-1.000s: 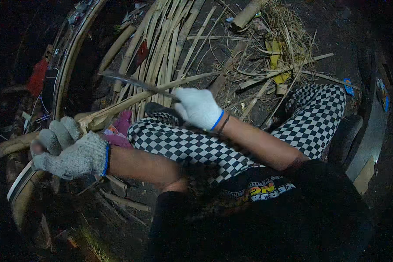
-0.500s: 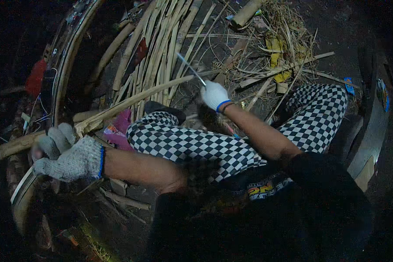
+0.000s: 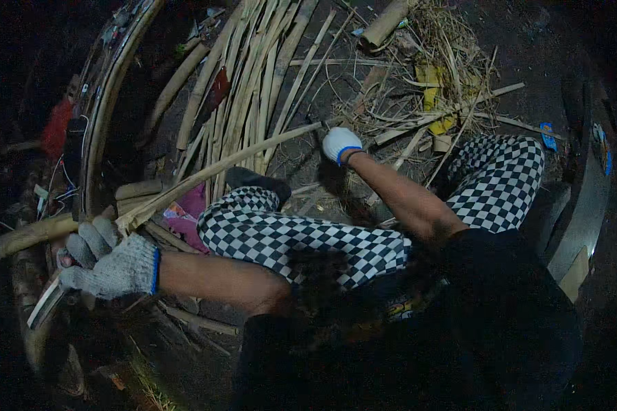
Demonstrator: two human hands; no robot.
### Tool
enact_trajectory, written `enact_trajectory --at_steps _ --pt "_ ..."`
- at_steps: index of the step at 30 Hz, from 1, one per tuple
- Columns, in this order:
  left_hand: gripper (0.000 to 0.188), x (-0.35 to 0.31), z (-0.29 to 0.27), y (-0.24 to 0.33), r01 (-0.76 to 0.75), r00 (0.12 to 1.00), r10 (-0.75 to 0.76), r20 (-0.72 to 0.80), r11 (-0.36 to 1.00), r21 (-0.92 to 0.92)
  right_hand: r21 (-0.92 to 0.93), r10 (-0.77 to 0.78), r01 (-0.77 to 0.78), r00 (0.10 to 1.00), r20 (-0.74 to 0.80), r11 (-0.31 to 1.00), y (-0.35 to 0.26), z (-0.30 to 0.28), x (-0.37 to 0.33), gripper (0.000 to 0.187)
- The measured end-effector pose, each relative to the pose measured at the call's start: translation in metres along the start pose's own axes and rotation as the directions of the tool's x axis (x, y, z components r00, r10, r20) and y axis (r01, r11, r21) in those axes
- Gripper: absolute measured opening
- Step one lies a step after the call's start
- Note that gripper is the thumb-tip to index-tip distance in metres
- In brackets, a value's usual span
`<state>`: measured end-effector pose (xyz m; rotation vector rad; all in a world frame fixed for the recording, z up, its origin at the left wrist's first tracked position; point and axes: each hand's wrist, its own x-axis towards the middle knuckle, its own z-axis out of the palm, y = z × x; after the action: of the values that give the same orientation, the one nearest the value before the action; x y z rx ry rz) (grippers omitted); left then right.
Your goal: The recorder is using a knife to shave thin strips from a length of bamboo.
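My left hand (image 3: 110, 264), in a grey knitted glove with a blue cuff, is closed around a long split bamboo strip (image 3: 219, 164). The strip slants up to the right from my fingers, and a pale curved end (image 3: 44, 301) juts out below the thumb; whether it is the same piece I cannot tell. At the strip's far tip my right hand (image 3: 341, 144), in a white glove, is closed on a knife. Its handle is hidden in the fist and its blade hardly shows now. The tip lies close beside this fist.
A bundle of split bamboo strips (image 3: 253, 89) lies ahead. Beyond my right hand are tangled shavings (image 3: 452, 55) and a yellow wrapper (image 3: 428, 96). Bamboo poles (image 3: 38, 233) lie at left, near a purple cloth (image 3: 188, 222). My legs in checkered trousers (image 3: 308, 233) are folded below.
The knife blade, raised and plain to see before, has swung down to the strip's tip. My right hand shifted slightly; my left hand moved a little down and right with the strip.
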<state>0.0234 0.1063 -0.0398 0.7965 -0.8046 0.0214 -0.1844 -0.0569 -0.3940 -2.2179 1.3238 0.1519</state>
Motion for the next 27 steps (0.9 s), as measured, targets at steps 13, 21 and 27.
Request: enact_trajectory --at_steps 13,21,27 --pt "0.017 0.002 -0.001 -0.004 -0.055 0.998 0.055 -0.003 0.998 0.024 0.256 0.002 0.045 0.983 -0.181 0.966 -0.006 0.016 0.000 0.028" --pt "0.018 0.003 -0.002 -0.005 -0.068 0.998 0.068 -0.008 0.996 0.065 0.326 0.178 -0.144 0.981 -0.075 0.934 0.021 0.044 0.013 0.025" --pt "0.019 0.005 -0.002 -0.010 -0.073 0.997 0.076 -0.028 0.993 0.093 0.229 -0.008 0.052 0.982 -0.189 0.972 0.016 0.049 0.031 0.028"
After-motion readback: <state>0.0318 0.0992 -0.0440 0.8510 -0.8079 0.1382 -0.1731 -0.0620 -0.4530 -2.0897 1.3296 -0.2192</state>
